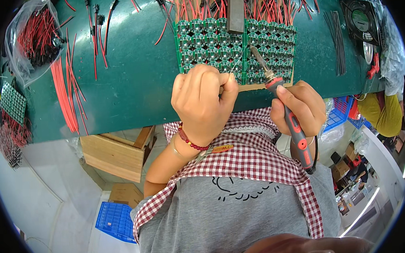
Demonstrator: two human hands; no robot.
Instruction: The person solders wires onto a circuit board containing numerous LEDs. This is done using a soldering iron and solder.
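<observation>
My right hand point(300, 107) is closed around a grey and red soldering iron point(295, 128). Its metal tip points up and left, over the right one of two green circuit board panels point(271, 45). Between the pinched fingers of my left hand point(205, 90) is a thin strand of solder wire point(239, 60), which runs up toward the iron's tip. Whether tip and wire touch I cannot tell. The left panel point(207, 39) lies partly behind my left hand. A dark metal bar point(235, 10) rests between the panels, and red and black wires fan out above them.
On the green table point(136, 79) lie red wires point(64, 97), wires with black connectors point(99, 35) and a bundle of black tubes point(336, 41). A plastic bag of wires point(40, 36) sits at the far left, a black fan point(361, 19) at the right. An open wooden drawer point(112, 152) juts below the edge.
</observation>
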